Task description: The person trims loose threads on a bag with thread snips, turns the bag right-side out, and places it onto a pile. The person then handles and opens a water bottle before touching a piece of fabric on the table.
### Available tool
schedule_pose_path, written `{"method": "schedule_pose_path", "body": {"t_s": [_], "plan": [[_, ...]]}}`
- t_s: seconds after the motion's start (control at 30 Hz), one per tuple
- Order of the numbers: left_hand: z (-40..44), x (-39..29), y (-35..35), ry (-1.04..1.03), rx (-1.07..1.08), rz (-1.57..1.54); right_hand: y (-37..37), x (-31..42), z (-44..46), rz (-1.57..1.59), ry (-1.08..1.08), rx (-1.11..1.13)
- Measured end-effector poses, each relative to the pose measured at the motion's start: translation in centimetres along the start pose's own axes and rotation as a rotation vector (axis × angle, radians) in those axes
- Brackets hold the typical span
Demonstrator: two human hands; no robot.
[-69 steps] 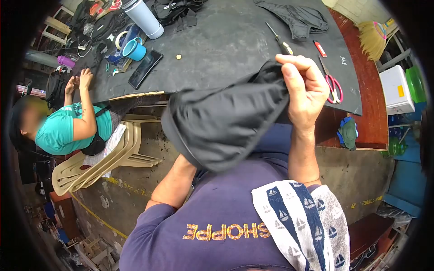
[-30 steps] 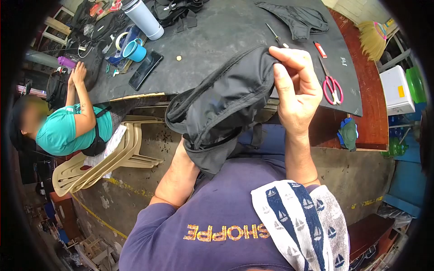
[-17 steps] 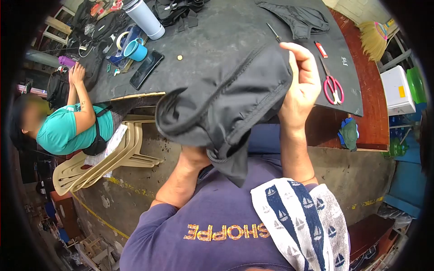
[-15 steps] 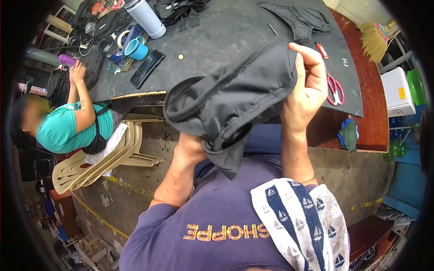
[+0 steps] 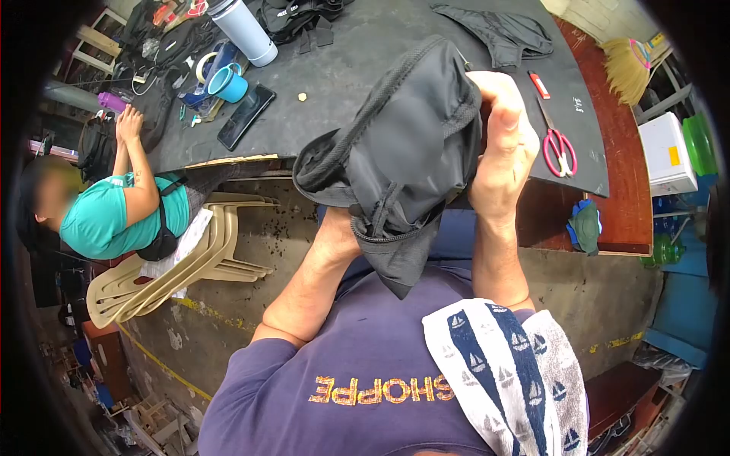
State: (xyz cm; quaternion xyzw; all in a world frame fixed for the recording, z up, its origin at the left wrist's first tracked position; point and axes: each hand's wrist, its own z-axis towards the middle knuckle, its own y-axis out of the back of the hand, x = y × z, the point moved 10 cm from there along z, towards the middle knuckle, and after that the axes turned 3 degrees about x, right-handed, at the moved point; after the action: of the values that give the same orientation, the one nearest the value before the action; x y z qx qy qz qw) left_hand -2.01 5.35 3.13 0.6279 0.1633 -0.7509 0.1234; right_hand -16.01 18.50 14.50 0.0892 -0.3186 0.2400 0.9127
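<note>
A black fabric pouch with zips and ribbed edging hangs between my hands over the table's front edge. My right hand grips its upper right end, the fingers curled at the fabric. Only the wrist and heel of my left hand show; its fingers are hidden under or inside the pouch's lower left part. Scissors with pink handles and a red-and-white cutter lie to the right. Behind the pouch is a flat black fabric piece.
The dark table holds a phone, a blue mug, a large bottle and black bags. At the left, a person in a teal shirt sits on stacked beige chairs, hands together at the table. A broom stands at the right.
The pouch has turned and its upper end has risen. My right hand has closed further round its end, and my left wrist has shifted rightward. The other person's hands have come together.
</note>
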Motion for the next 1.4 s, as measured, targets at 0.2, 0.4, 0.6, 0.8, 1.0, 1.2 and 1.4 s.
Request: {"method": "schedule_pose_path", "body": {"t_s": [0.2, 0.4, 0.6, 0.8, 1.0, 1.2, 1.4], "plan": [[-0.5, 0.3, 1.1, -0.245, -0.026, 0.131, -1.1, -1.6, -0.3, 0.294, -0.178, 0.146], [1.4, -2.5, 0.3, -0.158, 0.059, 0.323, -0.5, -0.3, -0.4, 0.184, -0.093, 0.028], [1.3, -4.5, 0.3, -0.370, -0.026, 0.501, -0.3, 0.1, 0.3, -0.032, -0.051, 0.057], [1.2, -4.2, 1.3, -0.562, -0.211, 0.728, -1.7, -1.9, -0.2, 0.158, -0.239, 0.182], [4.0, -6.8, 2.5, -0.505, -0.299, 0.494, -2.7, 2.2, -1.4, -0.053, -0.038, 0.059], [4.8, -6.2, 3.7, -0.615, -0.471, 0.921, -6.0, 3.8, -5.9, -0.315, 0.245, 0.064], [6.2, -3.2, 0.6, -0.093, -0.237, 1.292, -2.6, -0.9, -2.5, -0.281, 0.248, -0.009]]}}
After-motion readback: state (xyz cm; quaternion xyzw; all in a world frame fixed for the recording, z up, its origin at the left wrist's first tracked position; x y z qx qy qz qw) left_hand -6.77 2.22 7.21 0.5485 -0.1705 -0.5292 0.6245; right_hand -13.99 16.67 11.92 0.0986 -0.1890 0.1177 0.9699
